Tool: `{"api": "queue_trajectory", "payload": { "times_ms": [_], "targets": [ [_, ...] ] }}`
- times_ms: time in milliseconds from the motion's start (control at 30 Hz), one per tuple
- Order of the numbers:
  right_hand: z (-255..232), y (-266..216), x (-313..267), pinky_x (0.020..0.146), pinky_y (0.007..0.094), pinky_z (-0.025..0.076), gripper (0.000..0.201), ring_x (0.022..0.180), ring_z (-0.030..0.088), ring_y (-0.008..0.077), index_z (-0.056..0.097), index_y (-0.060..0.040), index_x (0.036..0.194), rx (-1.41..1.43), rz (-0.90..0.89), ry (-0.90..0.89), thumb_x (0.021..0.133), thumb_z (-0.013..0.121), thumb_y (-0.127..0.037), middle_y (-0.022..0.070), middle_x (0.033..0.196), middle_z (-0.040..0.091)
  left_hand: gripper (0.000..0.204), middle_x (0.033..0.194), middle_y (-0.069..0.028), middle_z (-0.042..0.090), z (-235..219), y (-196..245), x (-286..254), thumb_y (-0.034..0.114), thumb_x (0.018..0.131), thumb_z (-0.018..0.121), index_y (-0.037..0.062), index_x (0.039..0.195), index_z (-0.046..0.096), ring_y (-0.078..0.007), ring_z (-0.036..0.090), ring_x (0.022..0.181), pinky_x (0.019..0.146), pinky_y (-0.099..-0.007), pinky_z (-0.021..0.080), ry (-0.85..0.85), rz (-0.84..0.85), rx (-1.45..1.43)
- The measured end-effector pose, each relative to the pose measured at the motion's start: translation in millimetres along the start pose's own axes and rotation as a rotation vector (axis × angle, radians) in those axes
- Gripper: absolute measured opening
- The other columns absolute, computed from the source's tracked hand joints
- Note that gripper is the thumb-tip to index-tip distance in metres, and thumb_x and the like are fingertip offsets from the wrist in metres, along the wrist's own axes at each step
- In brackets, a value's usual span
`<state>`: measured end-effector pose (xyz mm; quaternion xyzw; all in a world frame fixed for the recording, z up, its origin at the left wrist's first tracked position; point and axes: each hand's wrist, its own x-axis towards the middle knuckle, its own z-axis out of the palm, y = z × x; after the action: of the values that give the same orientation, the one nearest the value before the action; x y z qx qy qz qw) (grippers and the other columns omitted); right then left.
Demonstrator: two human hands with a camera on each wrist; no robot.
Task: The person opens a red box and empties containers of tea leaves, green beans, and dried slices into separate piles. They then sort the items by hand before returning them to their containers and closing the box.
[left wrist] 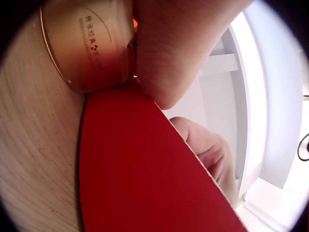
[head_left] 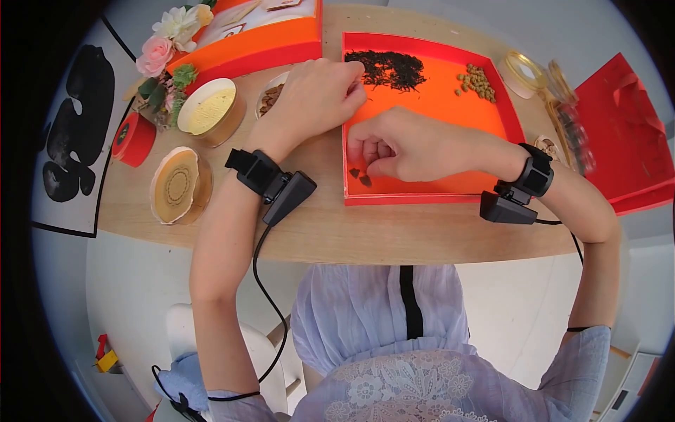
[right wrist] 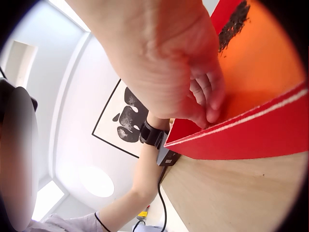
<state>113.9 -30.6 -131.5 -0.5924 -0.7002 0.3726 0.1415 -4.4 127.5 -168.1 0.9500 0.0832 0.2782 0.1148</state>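
A shallow red box with an orange floor (head_left: 450, 184) lies in front of the person. My left hand (head_left: 313, 98) hangs over its left wall, fingers curled by a patch of dark dried leaves (head_left: 394, 70); its fingertips are hidden. Over the front left corner, my right hand (head_left: 415, 144) has its fingers curled and thumb close to them. Its fingertips (right wrist: 212, 115) reach down inside the red wall, and I cannot tell whether they pinch anything. Two dark brown pieces (head_left: 365, 181) lie beside them. A round bowl (left wrist: 89, 43) of brown pieces stands left of the box, partly behind the left hand.
Greenish-brown pellets (head_left: 477, 83) form a heap in the box's back right. Left stand a gold bowl (head_left: 211, 112), a paper-edged bowl (head_left: 179, 186), a red round tin (head_left: 133, 139) and flowers (head_left: 156, 56). Jars (head_left: 524, 74) and a red lid (head_left: 629, 133) are at right.
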Motion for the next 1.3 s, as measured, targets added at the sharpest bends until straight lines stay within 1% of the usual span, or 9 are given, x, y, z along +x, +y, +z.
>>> {"api": "queue_trajectory", "payload": {
  "times_ms": [133, 267, 633, 733, 867, 933, 1033, 1267, 1300],
  "targets": [
    [0.8, 1.1, -2.0, 0.066, 0.0303, 0.049, 0.018, 0.072, 0.059, 0.0143, 0.065, 0.0018, 0.108, 0.045, 0.016, -0.018, 0.090, 0.066, -0.003, 0.0059, 0.079, 0.065, 0.020, 0.072, -0.0189, 0.062, -3.6, 1.0, -0.2, 0.019, 0.088, 0.059, 0.0011, 0.079, 0.055, -0.0416, 0.061, 0.072, 0.064, -0.0492, 0.047, -0.076, -0.045, -0.013],
    [4.6, 2.1, -5.6, 0.068, 0.0299, 0.050, 0.023, 0.074, 0.060, 0.0142, 0.066, 0.0023, 0.113, 0.065, 0.041, -0.031, 0.091, 0.067, -0.004, 0.0059, 0.081, 0.066, 0.020, 0.072, -0.0192, 0.061, -3.3, 0.4, 0.0, 0.019, 0.088, 0.058, 0.0009, 0.079, 0.055, -0.0420, 0.061, 0.071, 0.064, -0.0495, 0.047, -0.074, -0.038, -0.007],
    [12.5, 1.3, 0.0, 0.064, 0.0332, 0.053, 0.009, 0.066, 0.065, 0.0195, 0.070, 0.0035, 0.092, -0.040, -0.031, 0.008, 0.087, 0.068, -0.003, 0.0107, 0.073, 0.068, 0.022, 0.072, -0.0195, 0.061, -1.2, -0.1, 0.2, 0.020, 0.088, 0.058, 0.0006, 0.078, 0.056, -0.0418, 0.061, 0.072, 0.063, -0.0501, 0.046, -0.064, -0.048, -0.016],
    [11.6, 0.7, 1.3, 0.067, 0.0380, 0.055, 0.013, 0.072, 0.070, 0.0265, 0.071, 0.0051, 0.090, -0.014, -0.027, 0.004, 0.082, 0.067, -0.003, 0.0162, 0.079, 0.072, 0.022, 0.072, -0.0194, 0.061, -1.4, -0.6, -0.1, 0.019, 0.088, 0.058, 0.0005, 0.078, 0.056, -0.0419, 0.061, 0.072, 0.064, -0.0499, 0.046, -0.065, -0.038, -0.013],
    [10.5, -0.2, 3.1, 0.067, 0.0375, 0.055, 0.012, 0.072, 0.070, 0.0266, 0.071, 0.0054, 0.087, -0.024, -0.030, -0.026, 0.080, 0.067, -0.004, 0.0168, 0.078, 0.072, 0.022, 0.072, -0.0198, 0.061, -2.7, 0.6, 0.0, 0.019, 0.088, 0.058, 0.0000, 0.078, 0.056, -0.0421, 0.061, 0.072, 0.064, -0.0498, 0.046, -0.074, -0.051, -0.014],
    [10.5, 2.5, 3.5, 0.062, 0.0311, 0.052, 0.009, 0.066, 0.065, 0.0164, 0.069, 0.0038, 0.089, -0.025, -0.094, -0.018, 0.084, 0.069, -0.004, 0.0095, 0.072, 0.068, 0.022, 0.072, -0.0201, 0.061, -2.4, 0.6, 0.2, 0.019, 0.088, 0.058, -0.0003, 0.079, 0.055, -0.0422, 0.061, 0.072, 0.064, -0.0496, 0.046, -0.072, -0.042, -0.026],
    [7.5, 3.9, 2.5, 0.061, 0.0287, 0.051, 0.009, 0.066, 0.063, 0.0123, 0.069, 0.0031, 0.087, 0.073, -0.060, -0.054, 0.084, 0.070, -0.006, 0.0069, 0.072, 0.068, 0.022, 0.073, -0.0202, 0.061, -2.6, 0.8, 0.1, 0.019, 0.088, 0.058, -0.0003, 0.079, 0.055, -0.0422, 0.061, 0.072, 0.064, -0.0495, 0.046, -0.071, -0.041, -0.017],
    [1.9, 13.5, 4.6, 0.062, 0.0264, 0.051, 0.009, 0.068, 0.063, 0.0082, 0.067, 0.0017, 0.086, 0.189, -0.063, -0.095, 0.084, 0.071, -0.006, 0.0037, 0.076, 0.069, 0.022, 0.074, -0.0200, 0.062, -4.9, 0.1, 0.4, 0.020, 0.089, 0.059, -0.0003, 0.081, 0.057, -0.0425, 0.061, 0.073, 0.064, -0.0493, 0.047, -0.092, -0.049, -0.016],
    [-2.9, 12.8, 3.6, 0.064, 0.0279, 0.052, 0.011, 0.069, 0.065, 0.0104, 0.069, 0.0020, 0.085, 0.244, -0.064, -0.045, 0.081, 0.071, -0.008, 0.0057, 0.075, 0.070, 0.022, 0.072, -0.0170, 0.061, -6.5, 0.6, 0.5, 0.021, 0.091, 0.059, -0.0001, 0.084, 0.059, -0.0359, 0.061, 0.068, 0.061, -0.0451, 0.046, -0.042, -0.078, -0.074]
  ]
}}
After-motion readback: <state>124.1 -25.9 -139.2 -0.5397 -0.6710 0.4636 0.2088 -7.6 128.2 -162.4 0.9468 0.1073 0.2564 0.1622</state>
